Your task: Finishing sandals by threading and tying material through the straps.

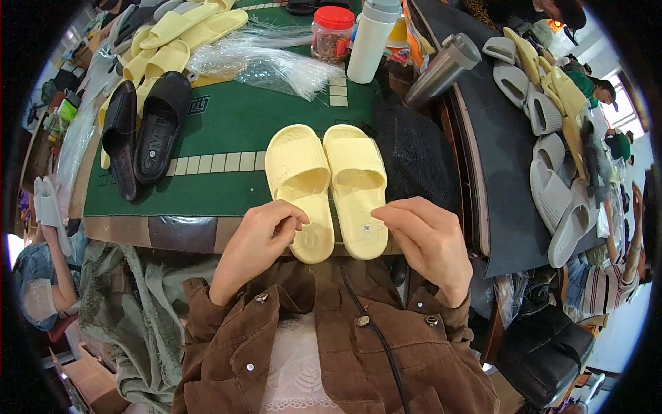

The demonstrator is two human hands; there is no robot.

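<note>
A pair of pale yellow slide slippers stands side by side at the table's front edge, toes pointing away from me. My left hand (258, 238) is closed in a pinch beside the heel half of the left slipper (296, 157). Over the outer edge of the right slipper (355, 153), my right hand (434, 241) pinches thumb and fingers together, close to a small white sticker (367, 228) on the insole. Whatever lies between the fingertips of either hand is too small to make out.
Bundles of clear plastic strands (276, 65) lie on the green mat (227, 127). Black slippers (163, 127) and piled yellow slippers (172, 27) are at left. A red-lidded jar (331, 36), white bottle (372, 45) and steel tumbler (441, 72) stand behind. Other people sit at neighbouring tables.
</note>
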